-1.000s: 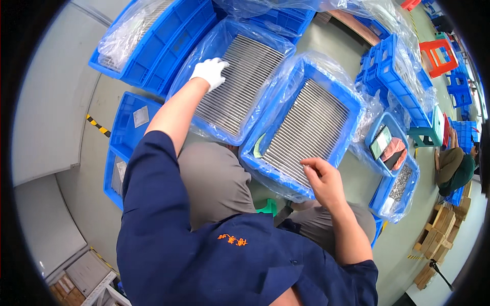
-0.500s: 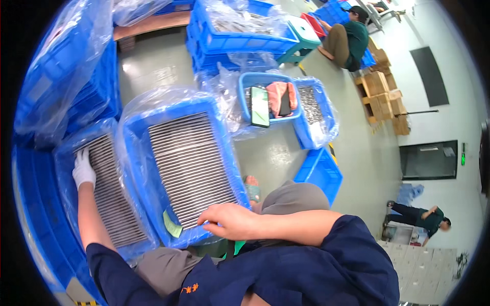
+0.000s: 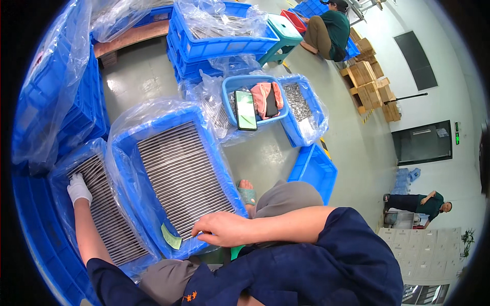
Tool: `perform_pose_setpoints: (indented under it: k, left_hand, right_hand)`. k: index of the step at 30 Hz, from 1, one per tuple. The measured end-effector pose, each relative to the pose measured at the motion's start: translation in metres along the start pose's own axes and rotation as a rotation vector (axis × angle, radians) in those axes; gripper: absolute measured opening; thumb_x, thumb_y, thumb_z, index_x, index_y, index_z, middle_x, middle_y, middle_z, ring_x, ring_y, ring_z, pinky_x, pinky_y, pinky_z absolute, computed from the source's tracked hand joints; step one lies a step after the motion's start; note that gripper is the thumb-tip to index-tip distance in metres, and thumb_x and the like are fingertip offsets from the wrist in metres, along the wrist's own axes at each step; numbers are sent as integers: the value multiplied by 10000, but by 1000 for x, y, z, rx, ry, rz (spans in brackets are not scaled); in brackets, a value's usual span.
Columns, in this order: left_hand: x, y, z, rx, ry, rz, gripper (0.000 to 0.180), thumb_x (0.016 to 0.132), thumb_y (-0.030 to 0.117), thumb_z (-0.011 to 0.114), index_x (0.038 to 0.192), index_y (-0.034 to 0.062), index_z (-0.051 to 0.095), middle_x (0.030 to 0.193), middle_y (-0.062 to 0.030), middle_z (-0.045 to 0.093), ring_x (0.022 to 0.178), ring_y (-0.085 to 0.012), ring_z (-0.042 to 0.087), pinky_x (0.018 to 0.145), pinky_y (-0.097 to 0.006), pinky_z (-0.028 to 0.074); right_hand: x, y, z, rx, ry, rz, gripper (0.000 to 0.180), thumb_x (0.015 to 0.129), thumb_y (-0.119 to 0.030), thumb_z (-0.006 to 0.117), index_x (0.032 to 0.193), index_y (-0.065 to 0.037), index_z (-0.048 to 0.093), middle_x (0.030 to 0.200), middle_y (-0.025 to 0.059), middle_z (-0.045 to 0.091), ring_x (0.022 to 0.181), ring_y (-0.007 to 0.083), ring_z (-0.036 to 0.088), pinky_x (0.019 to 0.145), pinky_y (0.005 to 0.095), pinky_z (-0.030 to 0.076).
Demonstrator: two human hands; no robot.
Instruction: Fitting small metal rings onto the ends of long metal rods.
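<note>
My left hand [image 3: 79,189], in a white glove, reaches into the far-left lined blue crate [image 3: 60,176]. Its fingers, a little bent and apart, touch the upper end of a row of thin metal rods [image 3: 109,217]; the rods beside them lie slightly askew. My bare right hand [image 3: 222,228] hangs loosely over the near right corner of the middle blue crate [image 3: 133,191], its fingers half curled and thumb apart, with nothing seen in them. That crate holds a neat layer of metal rods [image 3: 184,168] and a pale green paper slip [image 3: 171,237] at its near end.
Stacked blue crates [image 3: 84,97] stand at the left. A light blue basket [image 3: 230,107] ahead holds a phone [image 3: 245,109] and pink cloth [image 3: 261,97]. Beyond my knee lies a blue bin [image 3: 314,171]. Two other people [image 3: 337,30] are farther off, one squatting, one standing.
My view has shifted, so most of the scene sits farther left. My left gloved fingers have bent more at the rods, and the upper rods look less even. The right hand stays near the crate corner.
</note>
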State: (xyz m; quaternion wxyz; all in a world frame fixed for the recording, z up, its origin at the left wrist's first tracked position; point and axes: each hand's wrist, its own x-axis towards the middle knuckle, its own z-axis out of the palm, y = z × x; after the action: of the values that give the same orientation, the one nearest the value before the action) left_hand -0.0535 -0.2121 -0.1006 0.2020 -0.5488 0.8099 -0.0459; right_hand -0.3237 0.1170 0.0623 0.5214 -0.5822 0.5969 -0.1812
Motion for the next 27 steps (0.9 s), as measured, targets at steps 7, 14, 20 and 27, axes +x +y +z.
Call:
perform_pose_setpoints:
  k: [7, 14, 20, 27]
  left_hand:
    - [-14, -2, 12, -56, 58, 42, 218, 702, 12, 498, 899, 85, 558, 918, -108, 573, 895, -256, 555, 753, -367, 417]
    - [-37, 5, 6, -215, 3, -57, 103, 705, 42, 496, 786, 35, 559, 845, -183, 593, 829, -335, 575, 750, -411, 449]
    - [-76, 21, -9, -400, -95, -152, 301, 778, 130, 474, 1077, 100, 479, 908, -224, 583, 857, -383, 555, 744, -450, 437]
    - [-130, -25, -2, -517, 18, -258, 240, 778, 185, 512, 978, 55, 540, 879, -217, 586, 844, -384, 555, 730, -448, 433]
  right_hand:
    - [-2, 4, 2, 9, 22, -18, 191, 762, -158, 510, 898, -39, 572, 852, 133, 578, 834, 307, 555, 735, 395, 440]
    - [-5, 8, 4, -30, -15, -12, 196, 777, -159, 513, 927, -42, 558, 842, 122, 574, 828, 290, 558, 719, 382, 443]
    - [-11, 12, 9, -33, 65, -42, 190, 744, -158, 515, 872, -35, 584, 805, 140, 594, 800, 312, 566, 706, 406, 445]
    - [-17, 22, 12, 6, 160, -122, 188, 729, -182, 511, 837, -62, 608, 775, 138, 616, 756, 305, 586, 688, 387, 457]
